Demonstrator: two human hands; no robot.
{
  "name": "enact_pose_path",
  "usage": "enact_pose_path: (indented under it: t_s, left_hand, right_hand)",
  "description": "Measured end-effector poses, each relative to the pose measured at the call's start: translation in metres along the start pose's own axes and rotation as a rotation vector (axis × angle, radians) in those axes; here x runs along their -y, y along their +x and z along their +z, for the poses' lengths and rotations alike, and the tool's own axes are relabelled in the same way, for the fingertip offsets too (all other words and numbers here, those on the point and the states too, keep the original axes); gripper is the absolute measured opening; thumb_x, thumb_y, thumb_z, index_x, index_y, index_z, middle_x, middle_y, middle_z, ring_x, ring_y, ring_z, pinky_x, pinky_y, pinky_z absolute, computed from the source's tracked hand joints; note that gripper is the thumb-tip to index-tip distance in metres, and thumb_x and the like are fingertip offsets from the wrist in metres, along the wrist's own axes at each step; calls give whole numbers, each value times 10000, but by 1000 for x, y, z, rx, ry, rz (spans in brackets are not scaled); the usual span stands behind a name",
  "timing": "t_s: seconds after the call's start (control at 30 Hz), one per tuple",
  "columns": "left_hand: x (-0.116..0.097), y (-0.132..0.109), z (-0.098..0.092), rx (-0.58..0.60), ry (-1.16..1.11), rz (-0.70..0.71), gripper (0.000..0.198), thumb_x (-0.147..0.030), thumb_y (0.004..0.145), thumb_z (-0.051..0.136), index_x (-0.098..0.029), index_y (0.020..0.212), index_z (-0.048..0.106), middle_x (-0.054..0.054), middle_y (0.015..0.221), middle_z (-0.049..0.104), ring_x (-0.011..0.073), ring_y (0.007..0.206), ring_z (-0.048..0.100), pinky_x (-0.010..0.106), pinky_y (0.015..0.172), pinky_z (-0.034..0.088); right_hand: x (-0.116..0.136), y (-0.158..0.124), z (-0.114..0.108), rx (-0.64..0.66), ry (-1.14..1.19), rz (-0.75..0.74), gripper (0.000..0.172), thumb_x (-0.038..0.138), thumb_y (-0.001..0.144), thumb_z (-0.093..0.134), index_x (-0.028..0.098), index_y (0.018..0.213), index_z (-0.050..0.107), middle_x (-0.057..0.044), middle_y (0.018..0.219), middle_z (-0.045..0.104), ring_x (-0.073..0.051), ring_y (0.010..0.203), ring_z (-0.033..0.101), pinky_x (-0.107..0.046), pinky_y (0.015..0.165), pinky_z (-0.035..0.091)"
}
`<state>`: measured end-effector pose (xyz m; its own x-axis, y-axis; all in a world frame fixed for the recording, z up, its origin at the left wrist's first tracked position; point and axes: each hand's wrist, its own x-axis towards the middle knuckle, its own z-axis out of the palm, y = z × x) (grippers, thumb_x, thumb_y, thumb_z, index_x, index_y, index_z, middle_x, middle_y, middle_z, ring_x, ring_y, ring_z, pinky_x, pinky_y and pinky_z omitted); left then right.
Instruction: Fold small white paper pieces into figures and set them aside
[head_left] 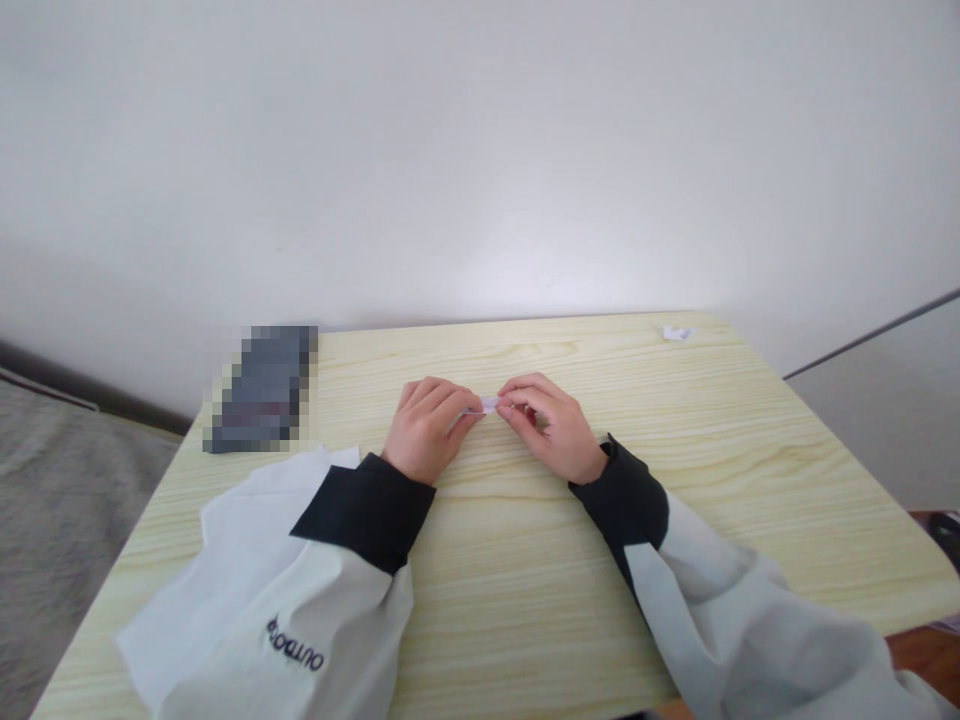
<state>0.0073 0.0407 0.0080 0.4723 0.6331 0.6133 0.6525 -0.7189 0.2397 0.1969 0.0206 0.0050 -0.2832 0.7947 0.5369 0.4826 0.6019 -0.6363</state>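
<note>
The 1 head-worn camera looks forward and down from close above the near edge of the worktop (675, 560), facing the wall.

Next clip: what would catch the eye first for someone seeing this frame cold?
The eye goes first to the left hand and right hand, which meet mid-table and pinch a small pale slip between their fingertips. They rest on a pale wooden table set against a plain wall. A dark object, blurred out, lies at the far left corner, and a white scrap at the far right.
</note>
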Motion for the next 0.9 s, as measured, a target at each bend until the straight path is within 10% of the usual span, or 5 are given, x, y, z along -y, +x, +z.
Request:
enact_pose_path:
  t_s: [0.27, 0.9]
  left_hand:
    - [-3, -2, 2, -60, -112, -56, 69, -228, 852, 555, -164, 850, 580, 5, 749, 650, 124, 688, 577, 261, 698, 443]
    - [-7, -1, 0, -67, -270, -41, 110, -224, 842, 577, -168, 879, 664, 38, 797, 697, 116, 692, 615, 230, 645, 487]
  right_hand:
    - [0, -1, -2, -165, -98, -91, 95, 207, 850, 546, 214, 895, 629, -46, 945, 534, -66, 588, 494, -232, 551, 493]
    - [-4, -4, 2, -115, -147, -78, 149, 257, 862, 551, 233, 957, 664, -55, 1021, 524, -86, 682, 547, -243, 626, 525]
